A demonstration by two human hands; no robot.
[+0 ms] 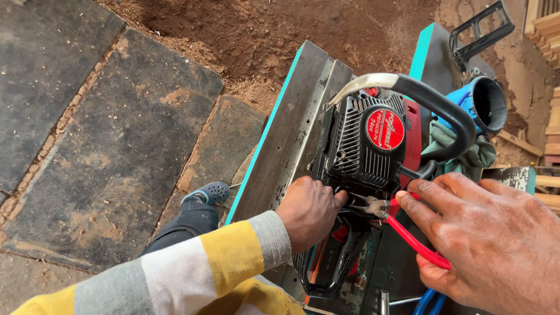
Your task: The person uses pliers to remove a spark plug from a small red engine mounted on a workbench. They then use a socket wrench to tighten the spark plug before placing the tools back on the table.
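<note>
A black chainsaw engine body [361,146] with a round red badge and a curved black handle bar lies on a teal-edged metal workbench [280,140]. My left hand [309,210], in a yellow and grey striped sleeve, presses against the saw's lower left side, fingers curled on the casing. My right hand [496,245] holds red-handled pliers [402,230]. The plier jaws point left at the casing just right of my left fingers.
A blue funnel-like cup [487,102] and a green rag [461,149] lie behind the saw. A black guard frame [478,29] sits at the bench's far end. Stone slabs and red dirt lie to the left, with my shoe [207,192] below the bench.
</note>
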